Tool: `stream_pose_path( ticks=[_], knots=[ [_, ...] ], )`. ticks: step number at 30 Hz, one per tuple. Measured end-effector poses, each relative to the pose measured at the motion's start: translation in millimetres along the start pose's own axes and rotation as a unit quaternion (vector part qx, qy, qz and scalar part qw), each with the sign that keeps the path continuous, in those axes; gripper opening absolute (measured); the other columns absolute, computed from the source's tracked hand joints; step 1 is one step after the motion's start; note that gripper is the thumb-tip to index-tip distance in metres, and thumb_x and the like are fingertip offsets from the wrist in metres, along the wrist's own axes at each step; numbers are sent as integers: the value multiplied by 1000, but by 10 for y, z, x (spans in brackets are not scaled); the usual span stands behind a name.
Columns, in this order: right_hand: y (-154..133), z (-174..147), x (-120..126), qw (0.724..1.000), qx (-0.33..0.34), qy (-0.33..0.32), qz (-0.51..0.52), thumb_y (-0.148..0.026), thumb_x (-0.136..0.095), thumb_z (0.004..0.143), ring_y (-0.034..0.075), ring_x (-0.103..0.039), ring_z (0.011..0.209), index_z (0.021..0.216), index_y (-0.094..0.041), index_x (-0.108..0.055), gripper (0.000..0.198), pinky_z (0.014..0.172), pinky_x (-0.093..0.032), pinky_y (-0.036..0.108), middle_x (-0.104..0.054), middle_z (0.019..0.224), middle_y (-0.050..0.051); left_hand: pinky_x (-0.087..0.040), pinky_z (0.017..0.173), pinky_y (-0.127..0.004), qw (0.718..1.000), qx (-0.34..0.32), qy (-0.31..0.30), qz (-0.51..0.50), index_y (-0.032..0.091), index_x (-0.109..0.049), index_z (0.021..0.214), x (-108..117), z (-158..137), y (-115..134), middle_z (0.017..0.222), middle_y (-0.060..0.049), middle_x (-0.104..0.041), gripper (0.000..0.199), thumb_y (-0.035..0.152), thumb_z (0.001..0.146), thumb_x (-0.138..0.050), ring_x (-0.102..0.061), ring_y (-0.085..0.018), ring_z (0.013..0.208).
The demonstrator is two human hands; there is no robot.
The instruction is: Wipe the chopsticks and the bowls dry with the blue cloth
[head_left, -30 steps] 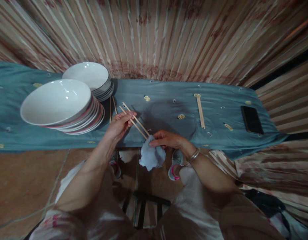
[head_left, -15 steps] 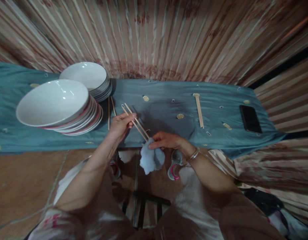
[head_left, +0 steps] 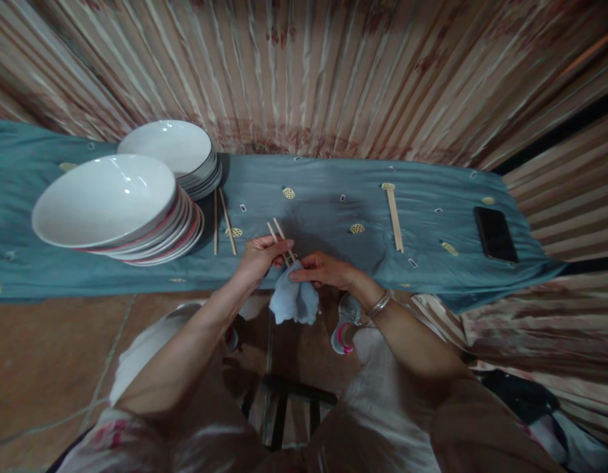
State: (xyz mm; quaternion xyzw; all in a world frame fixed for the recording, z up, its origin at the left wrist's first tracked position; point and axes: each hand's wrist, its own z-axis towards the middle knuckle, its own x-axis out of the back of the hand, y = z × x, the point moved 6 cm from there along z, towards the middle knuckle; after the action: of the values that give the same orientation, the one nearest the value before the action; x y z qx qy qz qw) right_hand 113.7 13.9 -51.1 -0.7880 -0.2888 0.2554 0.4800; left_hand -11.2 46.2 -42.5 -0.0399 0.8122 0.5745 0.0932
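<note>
Between my hands is a pair of light wooden chopsticks (head_left: 279,230), slanting with their upper ends away from me. My left hand (head_left: 262,257) pinches them near the middle. A pale blue cloth (head_left: 294,301) is wrapped around their lower ends and hangs down past the table's front edge. My right hand (head_left: 325,270), with a silver bangle at the wrist, grips this cloth around the sticks. The chopsticks' lower tips are hidden in the cloth. Left of my left hand, two separate chopsticks (head_left: 227,222) lie on the blue-green tablecloth (head_left: 323,190).
Stacked large white bowls (head_left: 106,203) stand at the left, with stacked smaller bowls (head_left: 170,148) behind them. Several chopsticks (head_left: 394,218) lie together to the right. A black phone (head_left: 495,234) rests near the right end. A pleated curtain (head_left: 304,79) hangs behind the table.
My left hand has slid down the chopsticks toward my right hand, moving right and nearer. The chopsticks have shifted right and closer to me, and the cloth has risen slightly.
</note>
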Motion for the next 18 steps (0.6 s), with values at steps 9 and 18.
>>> stream_pose_path(
  ticks=[9, 18],
  knots=[
    [48, -60, -50, 998, -42, -52, 9, -54, -79, 65, 6, -46, 55, 86, -12, -71, 48, 50, -28, 20, -64, 68, -3, -31, 37, -17, 998, -14, 34, -42, 14, -67, 58, 170, 61, 128, 49, 4, -57, 29, 31, 48, -88, -42, -3, 38],
    [84, -71, -60, 996, -49, -67, 10, -55, -80, 65, 6, -51, 54, 85, -12, -73, 48, 49, -32, 19, -67, 68, -1, -34, 38, -15, 996, -28, 52, -63, 13, -68, 59, 255, 79, 235, 49, 3, -58, 24, 26, 50, -86, -44, -2, 39]
  ],
)
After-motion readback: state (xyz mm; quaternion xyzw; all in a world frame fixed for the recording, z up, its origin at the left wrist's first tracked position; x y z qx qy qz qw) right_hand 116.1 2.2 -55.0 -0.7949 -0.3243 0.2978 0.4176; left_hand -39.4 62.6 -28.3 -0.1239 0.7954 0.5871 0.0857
